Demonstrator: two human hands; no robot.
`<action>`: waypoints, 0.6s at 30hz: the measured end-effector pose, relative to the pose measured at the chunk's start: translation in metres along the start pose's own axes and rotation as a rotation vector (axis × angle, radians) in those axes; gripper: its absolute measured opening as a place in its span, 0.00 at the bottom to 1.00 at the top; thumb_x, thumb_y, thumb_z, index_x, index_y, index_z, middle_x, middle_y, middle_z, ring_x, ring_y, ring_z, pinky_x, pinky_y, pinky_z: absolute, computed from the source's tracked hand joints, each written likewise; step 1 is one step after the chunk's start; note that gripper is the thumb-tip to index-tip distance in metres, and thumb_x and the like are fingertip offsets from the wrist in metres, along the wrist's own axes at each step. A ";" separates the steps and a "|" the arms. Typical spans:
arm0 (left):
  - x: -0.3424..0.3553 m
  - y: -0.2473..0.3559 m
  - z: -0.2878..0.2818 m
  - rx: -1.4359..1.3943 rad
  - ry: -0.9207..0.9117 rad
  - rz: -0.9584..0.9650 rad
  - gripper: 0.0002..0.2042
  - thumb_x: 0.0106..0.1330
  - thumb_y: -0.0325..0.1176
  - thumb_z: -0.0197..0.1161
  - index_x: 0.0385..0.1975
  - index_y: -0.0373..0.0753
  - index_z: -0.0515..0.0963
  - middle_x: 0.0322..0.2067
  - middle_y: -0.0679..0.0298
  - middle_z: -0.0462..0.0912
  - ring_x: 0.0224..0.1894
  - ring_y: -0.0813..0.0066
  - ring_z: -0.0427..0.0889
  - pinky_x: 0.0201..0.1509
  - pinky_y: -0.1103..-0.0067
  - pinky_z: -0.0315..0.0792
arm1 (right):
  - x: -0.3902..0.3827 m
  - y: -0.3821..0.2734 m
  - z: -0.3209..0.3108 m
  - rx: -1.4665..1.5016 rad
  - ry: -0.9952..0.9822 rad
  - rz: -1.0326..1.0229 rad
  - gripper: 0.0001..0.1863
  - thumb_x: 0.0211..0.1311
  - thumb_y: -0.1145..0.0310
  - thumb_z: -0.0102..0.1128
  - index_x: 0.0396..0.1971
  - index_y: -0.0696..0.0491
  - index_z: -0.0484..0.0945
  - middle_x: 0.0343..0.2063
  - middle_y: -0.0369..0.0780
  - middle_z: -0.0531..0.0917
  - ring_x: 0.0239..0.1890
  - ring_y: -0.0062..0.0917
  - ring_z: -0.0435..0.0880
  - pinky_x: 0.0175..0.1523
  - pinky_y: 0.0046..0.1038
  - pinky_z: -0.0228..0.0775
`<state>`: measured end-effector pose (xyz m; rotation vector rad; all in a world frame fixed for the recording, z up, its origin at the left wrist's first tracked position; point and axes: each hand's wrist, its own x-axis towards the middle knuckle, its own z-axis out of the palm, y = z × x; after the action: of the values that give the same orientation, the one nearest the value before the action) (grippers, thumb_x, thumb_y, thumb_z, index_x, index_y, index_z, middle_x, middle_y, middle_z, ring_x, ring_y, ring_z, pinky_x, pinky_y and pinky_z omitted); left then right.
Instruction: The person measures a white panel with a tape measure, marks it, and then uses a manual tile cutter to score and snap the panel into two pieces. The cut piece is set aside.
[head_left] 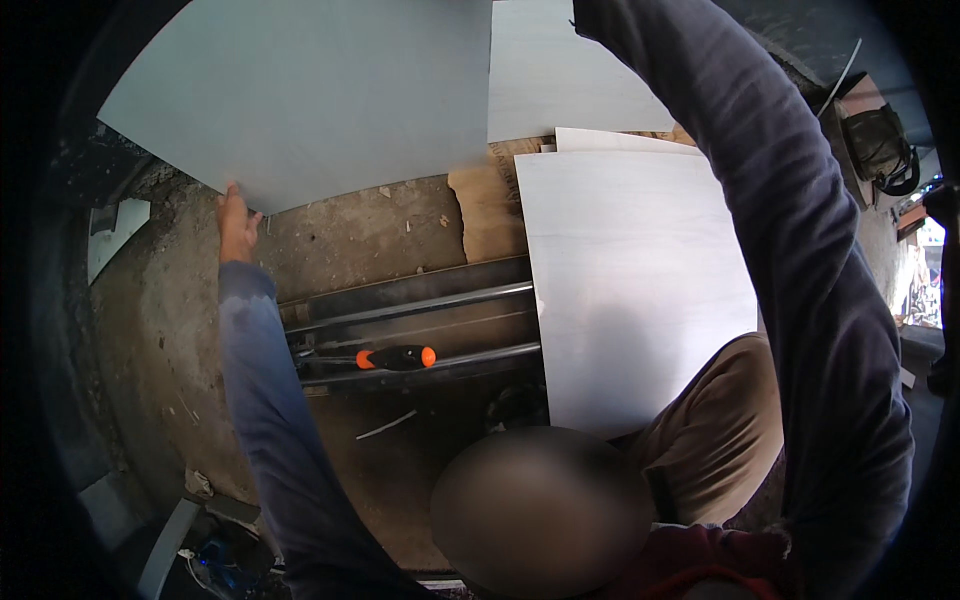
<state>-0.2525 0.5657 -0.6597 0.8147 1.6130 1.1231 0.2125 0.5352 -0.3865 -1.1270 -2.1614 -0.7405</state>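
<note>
My left hand grips the near edge of a large, smooth, pale grey panel that looks like a big tile. Its fingers are on the panel's edge, with the thumb beside them. My right arm stretches up past the top of the picture, and the right hand is out of sight. Below the panel lies a tool with two parallel metal rails. A black and orange handle on a thin rod rests over these rails.
To the right lies a pale panel, with another panel farther off. Torn brown cardboard shows between them. A dark bag sits at the far right. Small debris dots the dusty floor. My bent knee is beside the near panel.
</note>
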 end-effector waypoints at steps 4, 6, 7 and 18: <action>-0.052 0.022 0.021 0.046 0.081 0.066 0.28 0.82 0.40 0.53 0.77 0.40 0.58 0.76 0.55 0.62 0.77 0.57 0.61 0.76 0.57 0.62 | -0.004 0.018 0.019 -0.040 0.089 -0.084 0.24 0.76 0.46 0.55 0.33 0.53 0.81 0.30 0.45 0.86 0.34 0.41 0.87 0.38 0.41 0.78; -0.083 0.038 0.032 0.018 0.051 0.234 0.26 0.81 0.38 0.53 0.75 0.39 0.61 0.74 0.54 0.65 0.75 0.59 0.64 0.74 0.60 0.65 | -0.002 0.028 0.031 -0.081 0.230 -0.196 0.19 0.76 0.49 0.57 0.36 0.51 0.81 0.35 0.43 0.85 0.38 0.38 0.86 0.43 0.39 0.76; -0.102 0.043 0.034 0.023 0.067 0.310 0.25 0.81 0.38 0.54 0.74 0.38 0.63 0.73 0.54 0.66 0.74 0.59 0.66 0.73 0.62 0.67 | -0.005 0.030 0.038 -0.096 0.235 -0.167 0.17 0.76 0.51 0.57 0.37 0.51 0.81 0.36 0.42 0.83 0.41 0.37 0.84 0.45 0.38 0.74; -0.273 0.058 0.040 0.016 0.176 0.920 0.19 0.83 0.35 0.48 0.64 0.29 0.69 0.66 0.50 0.74 0.69 0.59 0.75 0.69 0.61 0.75 | -0.011 0.036 0.076 -0.040 0.298 0.036 0.12 0.73 0.58 0.59 0.42 0.50 0.85 0.42 0.40 0.81 0.50 0.36 0.77 0.54 0.41 0.63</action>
<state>-0.1313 0.3544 -0.5180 1.5837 1.3860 1.8478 0.2305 0.5996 -0.4383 -1.0018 -1.8804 -0.8793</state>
